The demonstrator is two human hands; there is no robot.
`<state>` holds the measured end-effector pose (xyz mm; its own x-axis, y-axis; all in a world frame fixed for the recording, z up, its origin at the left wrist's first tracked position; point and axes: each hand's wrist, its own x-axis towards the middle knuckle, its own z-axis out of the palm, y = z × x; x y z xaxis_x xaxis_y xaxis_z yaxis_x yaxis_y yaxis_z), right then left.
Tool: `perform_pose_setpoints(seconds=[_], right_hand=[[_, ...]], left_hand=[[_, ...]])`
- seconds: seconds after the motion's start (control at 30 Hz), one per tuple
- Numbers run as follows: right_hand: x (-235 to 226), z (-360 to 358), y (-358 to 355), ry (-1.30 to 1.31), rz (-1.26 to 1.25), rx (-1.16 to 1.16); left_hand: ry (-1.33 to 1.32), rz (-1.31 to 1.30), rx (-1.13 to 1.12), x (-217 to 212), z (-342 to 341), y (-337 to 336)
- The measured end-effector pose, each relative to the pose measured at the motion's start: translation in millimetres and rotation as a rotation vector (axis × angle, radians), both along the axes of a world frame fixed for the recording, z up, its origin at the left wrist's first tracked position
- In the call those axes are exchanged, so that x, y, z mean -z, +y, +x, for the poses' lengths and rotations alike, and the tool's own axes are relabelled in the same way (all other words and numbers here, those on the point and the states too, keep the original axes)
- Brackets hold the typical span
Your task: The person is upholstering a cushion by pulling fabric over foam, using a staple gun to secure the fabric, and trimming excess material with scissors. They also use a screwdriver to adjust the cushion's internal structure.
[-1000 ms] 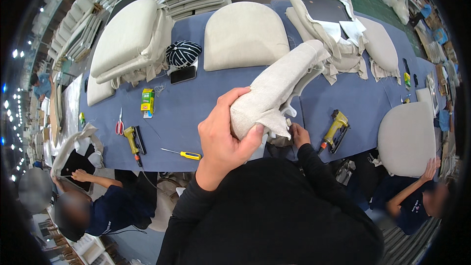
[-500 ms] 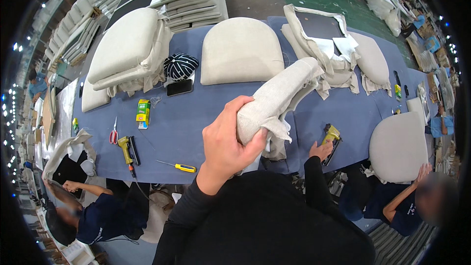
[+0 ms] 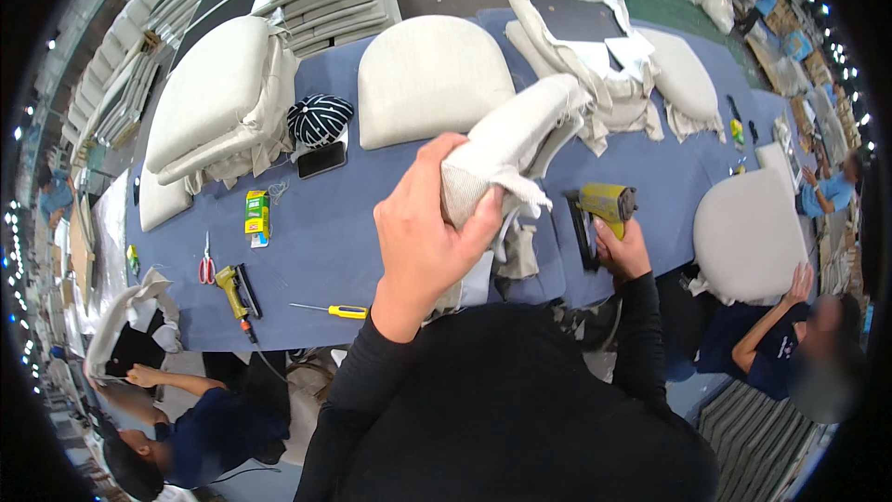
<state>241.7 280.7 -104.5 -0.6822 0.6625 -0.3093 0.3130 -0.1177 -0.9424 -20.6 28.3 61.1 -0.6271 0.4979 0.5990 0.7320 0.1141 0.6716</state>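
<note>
My left hand (image 3: 423,228) grips the near corner of a beige fabric-covered seat cushion (image 3: 520,125), thumb on the right side and fingers over the left. The cushion is tilted up on edge, its loose fabric flaps hanging to the right. To the right, my right hand (image 3: 627,246) is wrapped round the handle of a yellow-green staple gun (image 3: 606,200), lifted off the blue-grey table (image 3: 316,232). The staple gun's dark magazine points toward me. The underside of the cushion is mostly hidden from view.
Finished cushions (image 3: 432,84) and a stack of cushions (image 3: 209,98) stand at the back. A second staple gun (image 3: 232,293), a yellow screwdriver (image 3: 344,311), scissors (image 3: 206,265), a box (image 3: 257,214) and a phone (image 3: 321,159) lie on the left. Co-workers (image 3: 223,428) sit on both sides.
My right hand has taken hold of the staple gun, raised it and turned it. My left hand still holds the cushion. The view has shifted slightly.
</note>
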Motion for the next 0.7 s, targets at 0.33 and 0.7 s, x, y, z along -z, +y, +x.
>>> perform_pose_setpoints(seconds=[0.33,0.7], right_hand=[[-185,-67,-82,0.462,0.97,-0.393],[-186,-91,-68,0.441,1.225,-0.474]], left_hand=[[-0.072,-0.027,-0.031,-6,-4,6],[-0.048,-0.032,-0.015,1,-1,3]])
